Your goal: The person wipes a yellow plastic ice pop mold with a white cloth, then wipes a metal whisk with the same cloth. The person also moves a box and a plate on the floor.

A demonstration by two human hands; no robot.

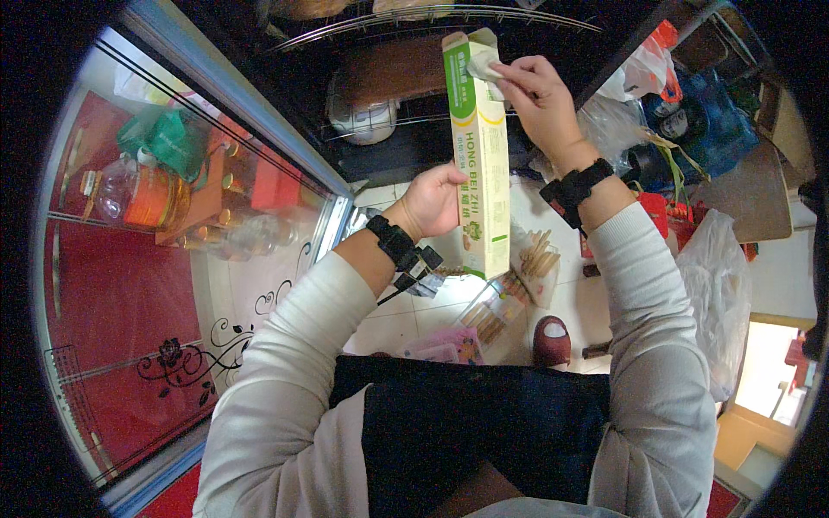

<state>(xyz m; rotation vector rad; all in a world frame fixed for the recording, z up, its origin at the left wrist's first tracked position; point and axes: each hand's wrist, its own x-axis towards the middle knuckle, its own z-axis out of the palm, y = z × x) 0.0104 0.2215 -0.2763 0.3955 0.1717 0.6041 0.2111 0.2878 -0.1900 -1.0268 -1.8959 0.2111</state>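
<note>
A long, narrow cardboard carton (490,194), cream and green with printed writing, stands nearly upright in front of me, slightly tilted. My left hand (432,201) grips it at mid-height, thumb on the front and the other fingers hidden behind. The carton's top flap (484,37) stands up. Near that end, my right hand (547,110) pinches a crumpled white cloth or tissue (483,66) against the carton's face. Both wrists wear black straps with small devices.
Wire rack shelves (414,120) rise ahead. A glass door (272,116) stands at left, with an oil bottle (146,197) beyond. Wooden sticks in a plastic bag (539,262) and a pink package (447,346) lie on the tiled floor. Plastic bags (712,298) hang at right.
</note>
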